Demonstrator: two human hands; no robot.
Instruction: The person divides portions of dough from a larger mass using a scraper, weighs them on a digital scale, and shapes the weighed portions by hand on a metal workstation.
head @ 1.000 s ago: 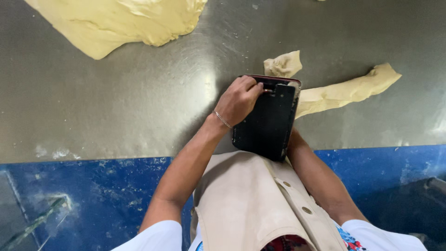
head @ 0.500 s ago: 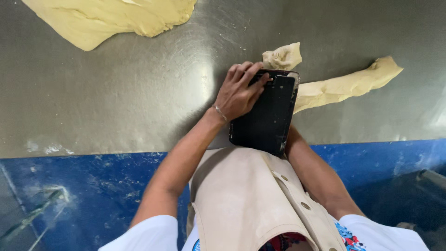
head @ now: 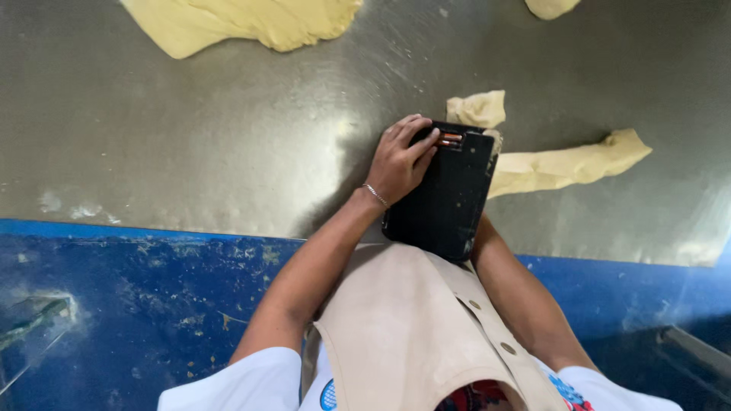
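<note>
A flat black rectangular device [head: 449, 198] with small orange marks near its top lies at the near edge of the steel table [head: 228, 152]. My left hand [head: 400, 160] rests on its upper left corner, fingers spread over the top edge. My right forearm runs up under the device and my right hand is hidden behind it. A small lump of yellow dough [head: 477, 108] lies just past the device. A long strip of dough [head: 567, 164] stretches to the right.
A large sheet of yellow dough [head: 244, 23] lies at the far left of the table. Another dough piece [head: 552, 6] pokes in at the top edge. A blue painted ledge [head: 137, 297] runs along the table's near side.
My left hand has slid from gripping the device's top edge to lying flatter on its upper left corner. The view has shifted slightly.
</note>
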